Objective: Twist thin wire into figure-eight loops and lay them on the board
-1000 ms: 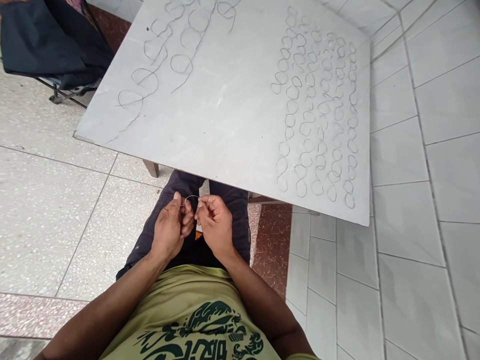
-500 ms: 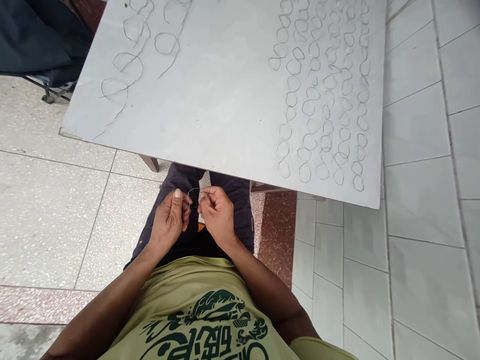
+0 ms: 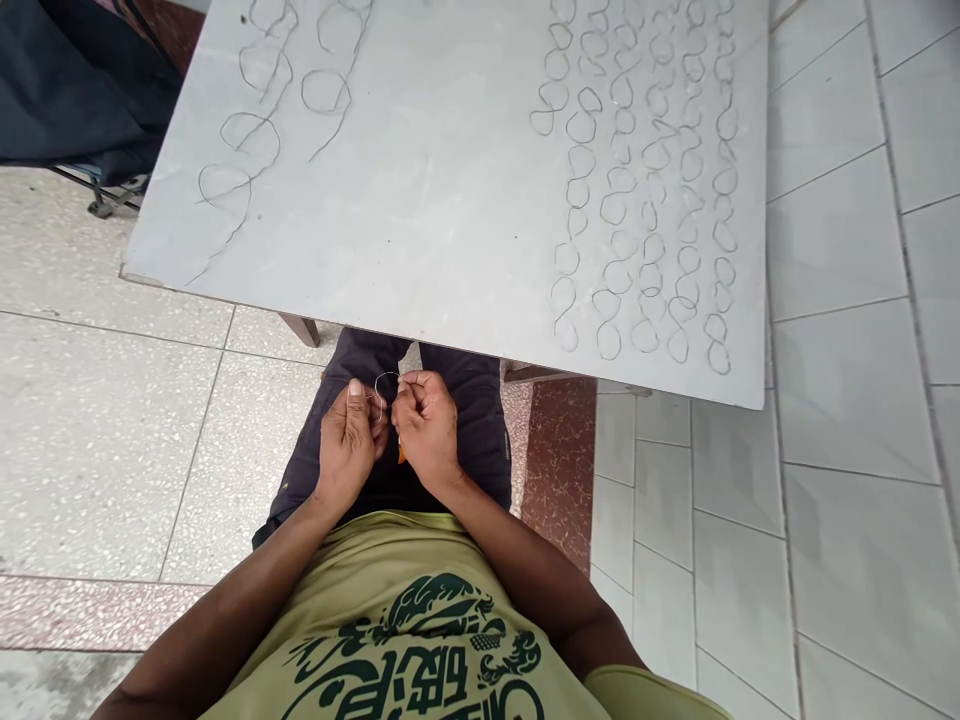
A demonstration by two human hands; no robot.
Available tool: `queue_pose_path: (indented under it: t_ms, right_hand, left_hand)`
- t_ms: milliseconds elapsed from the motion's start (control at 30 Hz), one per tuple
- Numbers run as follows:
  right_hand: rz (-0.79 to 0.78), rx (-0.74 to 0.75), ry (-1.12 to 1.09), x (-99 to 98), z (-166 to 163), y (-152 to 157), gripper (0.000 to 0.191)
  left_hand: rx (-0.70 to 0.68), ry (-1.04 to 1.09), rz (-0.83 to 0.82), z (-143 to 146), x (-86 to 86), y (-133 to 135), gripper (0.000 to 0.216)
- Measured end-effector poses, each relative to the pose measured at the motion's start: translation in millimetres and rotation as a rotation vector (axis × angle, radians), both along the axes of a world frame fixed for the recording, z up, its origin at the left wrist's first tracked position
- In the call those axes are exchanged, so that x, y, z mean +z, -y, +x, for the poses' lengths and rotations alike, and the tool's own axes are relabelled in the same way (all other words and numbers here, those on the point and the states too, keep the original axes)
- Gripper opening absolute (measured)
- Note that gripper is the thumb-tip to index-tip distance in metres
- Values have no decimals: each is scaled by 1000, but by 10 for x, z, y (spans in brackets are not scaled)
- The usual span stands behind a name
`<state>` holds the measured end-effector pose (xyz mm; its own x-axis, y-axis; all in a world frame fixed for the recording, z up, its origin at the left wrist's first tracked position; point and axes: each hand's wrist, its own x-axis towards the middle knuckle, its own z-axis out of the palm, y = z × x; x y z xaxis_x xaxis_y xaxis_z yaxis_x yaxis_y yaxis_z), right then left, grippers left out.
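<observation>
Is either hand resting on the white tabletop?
No, the left hand and right hand are over the dark trousers, off the tabletop, with a curved wire between them.

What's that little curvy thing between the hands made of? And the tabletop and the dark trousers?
The curvy wire looks like thin, shiny metal: it shows as a bright line and holds a round bend. The tabletop is pale and smooth with a faint sheen, maybe laminate or painted board; I can't tell which. The trousers seem to be matt cloth, softly creased.

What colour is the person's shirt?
The shirt is yellowish green with a dark green print, seen in the head view.
</observation>
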<state>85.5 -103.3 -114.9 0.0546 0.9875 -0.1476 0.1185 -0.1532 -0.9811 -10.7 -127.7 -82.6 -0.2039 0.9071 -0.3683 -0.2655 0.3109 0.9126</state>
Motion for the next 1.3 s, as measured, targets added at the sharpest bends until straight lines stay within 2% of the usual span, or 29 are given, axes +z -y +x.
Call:
queue_pose_path:
  t_ms: [167, 333, 500, 633, 767, 933, 1033, 1167, 1300]
  right_hand:
    - [-2, 1, 33, -5, 3, -34, 9]
    - [31, 55, 82, -2, 80, -12, 10]
    - [19, 191, 21, -1, 215, 14, 13]
    - [80, 280, 6, 43, 395, -58, 17]
    - [149, 381, 96, 94, 536, -128, 18]
    - [210, 345, 262, 102, 527, -109, 18]
    - [229, 341, 281, 102, 498, -83, 17]
    - [226, 321, 302, 109, 488, -78, 17]
    - [225, 264, 319, 96, 470, -87, 15]
  left_hand:
    - [-96, -8, -5, -57, 56, -8, 41]
    - [-239, -102, 6, -206, 29, -10, 33]
    - [-403, -146, 31, -297, -18, 9, 28]
    - [-482, -87, 15, -310, -45, 25, 29]
    - [-556, -47, -22, -330, -58, 29, 29]
    - [-584, -75, -22, -352, 3, 25, 26]
    - [-583, 9, -53, -371, 37, 6, 34]
    - [-448, 105, -61, -410, -27, -13, 52]
    - [-358, 54, -78, -405, -115, 28, 47]
